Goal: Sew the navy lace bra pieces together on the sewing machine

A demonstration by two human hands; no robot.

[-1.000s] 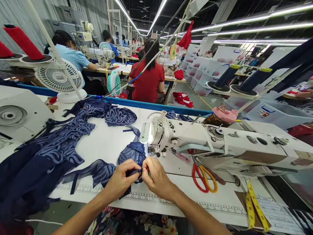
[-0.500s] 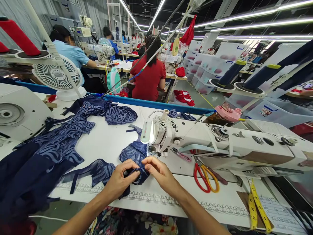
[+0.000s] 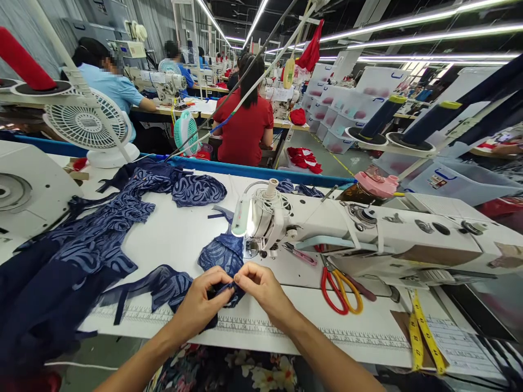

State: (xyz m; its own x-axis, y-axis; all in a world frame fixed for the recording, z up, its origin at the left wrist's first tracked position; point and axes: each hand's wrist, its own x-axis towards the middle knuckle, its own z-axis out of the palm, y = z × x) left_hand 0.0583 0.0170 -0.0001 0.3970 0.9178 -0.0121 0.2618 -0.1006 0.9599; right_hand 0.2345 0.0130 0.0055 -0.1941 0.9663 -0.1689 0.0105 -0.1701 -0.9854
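A navy patterned fabric piece (image 3: 220, 255) lies by the needle area of a white sewing machine (image 3: 327, 223), its near edge gathered between my hands. My left hand (image 3: 204, 296) pinches that edge between thumb and fingers. Close beside it, my right hand (image 3: 261, 288) has thumb and forefinger pressed together on the same edge, the fingertips of both hands almost meeting. Part of the cloth is hidden behind my fingers. Another navy patterned piece with straps (image 3: 163, 286) lies to the left of my left hand.
Red-and-yellow-handled scissors (image 3: 339, 288) and pink-handled snips (image 3: 302, 255) lie under the machine arm. A yellow tape measure (image 3: 417, 332) hangs at the right. A heap of navy fabric (image 3: 93, 234) covers the left side. A ruler strip (image 3: 278, 331) runs along the front edge.
My right thumb and forefinger have closed in toward the left fingertips on the fabric edge. The whole view has shifted slightly; the cloth stays by the needle.
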